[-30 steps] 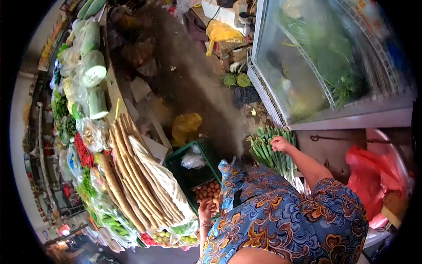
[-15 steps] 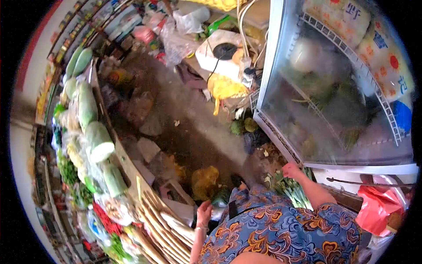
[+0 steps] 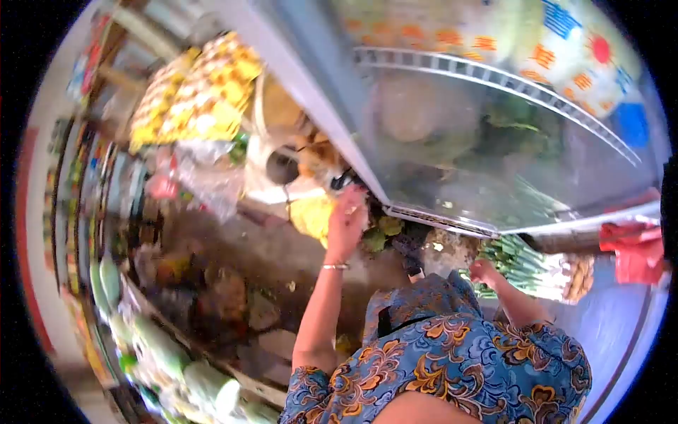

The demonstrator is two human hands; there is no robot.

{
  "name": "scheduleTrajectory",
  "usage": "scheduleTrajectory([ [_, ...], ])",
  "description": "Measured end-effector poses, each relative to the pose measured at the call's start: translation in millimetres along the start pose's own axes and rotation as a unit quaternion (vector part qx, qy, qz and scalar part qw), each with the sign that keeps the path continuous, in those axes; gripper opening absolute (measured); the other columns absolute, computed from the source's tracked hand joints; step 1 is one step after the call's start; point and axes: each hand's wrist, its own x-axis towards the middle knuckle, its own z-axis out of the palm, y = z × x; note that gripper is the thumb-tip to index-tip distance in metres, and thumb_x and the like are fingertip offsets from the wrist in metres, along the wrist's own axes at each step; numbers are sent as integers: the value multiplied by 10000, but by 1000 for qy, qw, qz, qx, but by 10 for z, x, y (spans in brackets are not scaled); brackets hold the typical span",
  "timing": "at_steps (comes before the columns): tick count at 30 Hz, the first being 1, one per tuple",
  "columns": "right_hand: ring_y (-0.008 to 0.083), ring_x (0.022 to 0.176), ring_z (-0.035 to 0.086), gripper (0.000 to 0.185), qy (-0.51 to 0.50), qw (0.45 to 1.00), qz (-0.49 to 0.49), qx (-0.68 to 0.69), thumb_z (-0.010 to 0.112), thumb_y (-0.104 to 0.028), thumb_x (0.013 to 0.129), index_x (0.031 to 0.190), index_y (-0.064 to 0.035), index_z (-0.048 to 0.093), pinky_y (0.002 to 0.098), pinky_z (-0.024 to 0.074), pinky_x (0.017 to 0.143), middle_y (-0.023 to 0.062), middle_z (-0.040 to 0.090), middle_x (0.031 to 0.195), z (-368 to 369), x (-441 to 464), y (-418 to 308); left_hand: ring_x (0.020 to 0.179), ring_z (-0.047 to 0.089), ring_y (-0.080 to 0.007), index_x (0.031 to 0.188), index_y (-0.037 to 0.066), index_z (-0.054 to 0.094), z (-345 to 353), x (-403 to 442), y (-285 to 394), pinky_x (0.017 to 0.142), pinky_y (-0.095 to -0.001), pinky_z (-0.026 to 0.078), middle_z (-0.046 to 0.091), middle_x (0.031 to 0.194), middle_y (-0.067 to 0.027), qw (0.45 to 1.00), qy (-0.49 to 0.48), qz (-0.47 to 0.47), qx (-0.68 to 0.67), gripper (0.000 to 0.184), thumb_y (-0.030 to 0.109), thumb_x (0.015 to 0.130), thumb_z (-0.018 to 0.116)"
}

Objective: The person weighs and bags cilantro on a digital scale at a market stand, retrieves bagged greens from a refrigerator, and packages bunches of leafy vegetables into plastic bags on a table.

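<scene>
My left hand (image 3: 346, 222), with a bracelet at the wrist, reaches forward beside the lower corner of the glass-fronted cabinet (image 3: 466, 169). Its fingers look loosely stretched, though blurred, and nothing shows in them; whether they touch the frame I cannot tell. Behind that hand lies a yellow cloth or bag (image 3: 311, 215). My right hand (image 3: 483, 273) is held low near my body with fingers curled, and I see nothing in it. Right next to it lie bundled green onions (image 3: 519, 260), white ends pointing right.
A white box (image 3: 265, 173) with a dark round opening stands past my left hand. Yellow patterned fabric (image 3: 201, 92) lies farther back. Winter melons (image 3: 159, 346) line the left-hand shelf. Red plastic bags (image 3: 632, 251) hang at the right. Clutter covers parts of the floor (image 3: 247, 247).
My left hand has risen from low beside the shelf and stretched forward to the cabinet corner. The view has turned left, showing more of the green onions. My right hand remains curled near them.
</scene>
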Motion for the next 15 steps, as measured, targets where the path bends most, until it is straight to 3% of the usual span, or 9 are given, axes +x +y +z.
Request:
scheduleTrajectory([
  [1, 131, 515, 589, 70, 17, 1000, 19, 16, 591, -86, 814, 828, -34, 635, 242, 355, 411, 26, 553, 594, 44, -20, -91, 1049, 580, -154, 1308, 23, 461, 23, 196, 199, 759, -275, 502, 573, 1162, -102, 999, -11, -23, -32, 472, 89, 869, 622],
  [3, 135, 532, 597, 91, 51, 997, 26, 43, 583, -79, 826, 885, -23, 624, 239, 375, 423, 35, 573, 648, 146, -35, -144, 1101, 553, -182, 1345, 28, 395, 70, 515, 59, 776, -275, 528, 541, 1184, -96, 1000, -12, 24, -5, 525, 27, 863, 604],
  [5, 139, 549, 605, 126, 78, 994, 37, 71, 575, -72, 837, 942, -12, 613, 236, 394, 435, 43, 593, 702, 273, -39, -205, 1168, 489, -198, 1327, 26, 382, 87, 773, 204, 807, -303, 581, 484, 1223, -112, 989, -75, -6, -129, 534, -83, 838, 567],
  [9, 145, 590, 630, 208, 187, 973, 49, 124, 577, -134, 860, 1018, -4, 615, 241, 457, 475, 63, 620, 778, 700, -301, -99, 1157, 493, -191, 1343, 41, 351, 62, 890, 212, 788, -322, 589, 481, 1242, -103, 976, -134, 16, -169, 553, -87, 845, 555],
  [11, 144, 598, 635, 232, 228, 966, 69, 98, 592, -153, 847, 1024, -6, 627, 242, 460, 472, 74, 638, 799, 988, -446, -104, 1117, 519, -164, 1272, 10, 457, -12, 955, 118, 958, -293, 418, 526, 1240, -65, 966, -162, -46, -197, 482, -17, 825, 634],
  [12, 141, 583, 631, 228, 255, 958, 66, 109, 600, -156, 834, 1002, -7, 639, 244, 467, 470, 88, 648, 784, 1178, -578, -147, 1022, 543, -148, 1247, 3, 467, -28, 1008, 37, 886, -276, 448, 542, 1196, -57, 974, -165, 13, -155, 439, 17, 842, 635],
  [15, 143, 571, 627, 235, 317, 929, 42, 185, 611, -130, 811, 1007, -3, 642, 245, 474, 474, 94, 650, 755, 1780, -713, 81, 900, 547, -130, 1220, 3, 481, -93, 1128, -188, 790, -258, 464, 561, 1140, -53, 970, -187, 0, -154, 388, 77, 868, 627],
])
